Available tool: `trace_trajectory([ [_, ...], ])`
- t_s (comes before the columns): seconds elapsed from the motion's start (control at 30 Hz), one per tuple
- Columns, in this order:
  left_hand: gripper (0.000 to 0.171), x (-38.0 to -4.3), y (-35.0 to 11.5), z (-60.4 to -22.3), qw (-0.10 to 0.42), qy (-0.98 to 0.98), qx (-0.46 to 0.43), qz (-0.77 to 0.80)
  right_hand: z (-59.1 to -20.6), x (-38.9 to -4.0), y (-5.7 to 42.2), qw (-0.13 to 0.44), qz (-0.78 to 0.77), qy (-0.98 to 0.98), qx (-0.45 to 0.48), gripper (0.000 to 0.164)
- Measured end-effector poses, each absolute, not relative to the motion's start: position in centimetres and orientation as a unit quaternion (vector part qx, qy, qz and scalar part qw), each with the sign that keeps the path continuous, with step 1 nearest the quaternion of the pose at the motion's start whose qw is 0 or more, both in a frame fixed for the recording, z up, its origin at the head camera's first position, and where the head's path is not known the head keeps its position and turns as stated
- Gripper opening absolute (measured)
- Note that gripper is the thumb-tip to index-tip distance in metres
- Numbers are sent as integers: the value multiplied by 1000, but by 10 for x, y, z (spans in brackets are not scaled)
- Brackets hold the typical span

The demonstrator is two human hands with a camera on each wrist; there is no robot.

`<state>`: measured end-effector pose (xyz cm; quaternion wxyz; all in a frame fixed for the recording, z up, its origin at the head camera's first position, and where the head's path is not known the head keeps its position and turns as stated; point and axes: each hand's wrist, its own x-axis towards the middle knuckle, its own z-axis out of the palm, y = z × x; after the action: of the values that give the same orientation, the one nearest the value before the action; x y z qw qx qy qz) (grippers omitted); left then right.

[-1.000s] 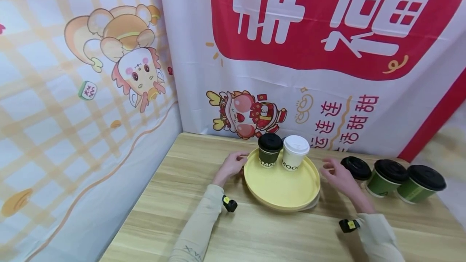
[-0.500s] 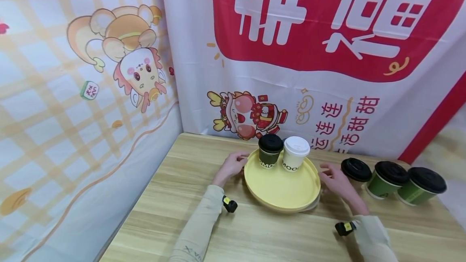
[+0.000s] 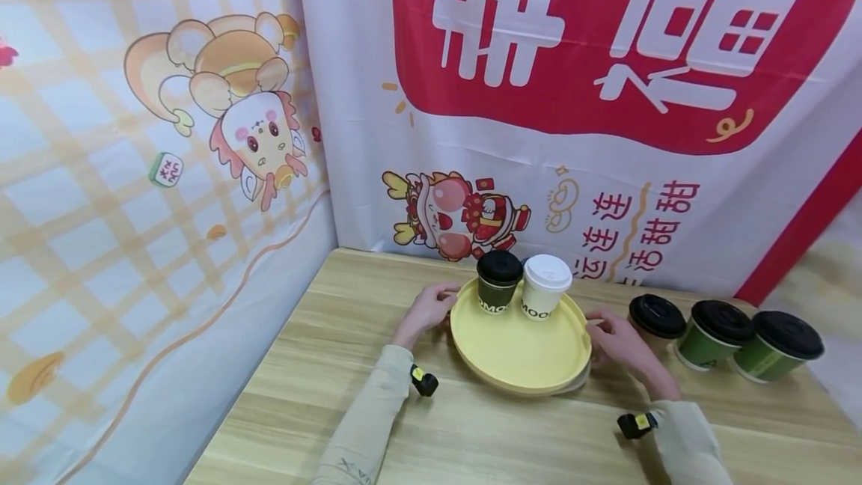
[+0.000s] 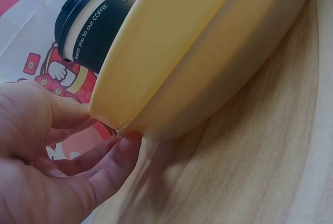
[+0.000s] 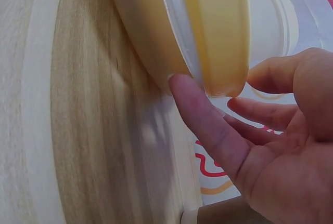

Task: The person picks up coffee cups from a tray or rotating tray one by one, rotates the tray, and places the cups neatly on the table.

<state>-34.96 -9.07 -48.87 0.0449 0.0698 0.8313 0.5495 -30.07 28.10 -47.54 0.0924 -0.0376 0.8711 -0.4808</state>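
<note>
A round yellow tray lies on the wooden table, with a greyish-white rim showing under its right front edge. Toward its back stand two lidded paper coffee cups: a dark one with a black lid and a cream one with a white lid. My left hand pinches the tray's left edge; in the left wrist view the thumb is at the rim and fingertips are underneath. At the opposite edge my right hand grips with its thumb at the rim and a finger against the underside.
Three more black-lidded cups stand right of my right hand: a brownish one and two green ones, the nearer and the farther. A printed cloth hangs behind the table, another along its left.
My right hand has moved left from beside the cups to the tray's right edge and taken hold of it. The left hand, tray and cups stay in place.
</note>
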Motion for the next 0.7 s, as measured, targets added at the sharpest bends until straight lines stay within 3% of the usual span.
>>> trace_trajectory([
  [0.7,31,-350,-106,-498,45,835,94,541,-481,-304,284,95,-488,867,-23,39],
])
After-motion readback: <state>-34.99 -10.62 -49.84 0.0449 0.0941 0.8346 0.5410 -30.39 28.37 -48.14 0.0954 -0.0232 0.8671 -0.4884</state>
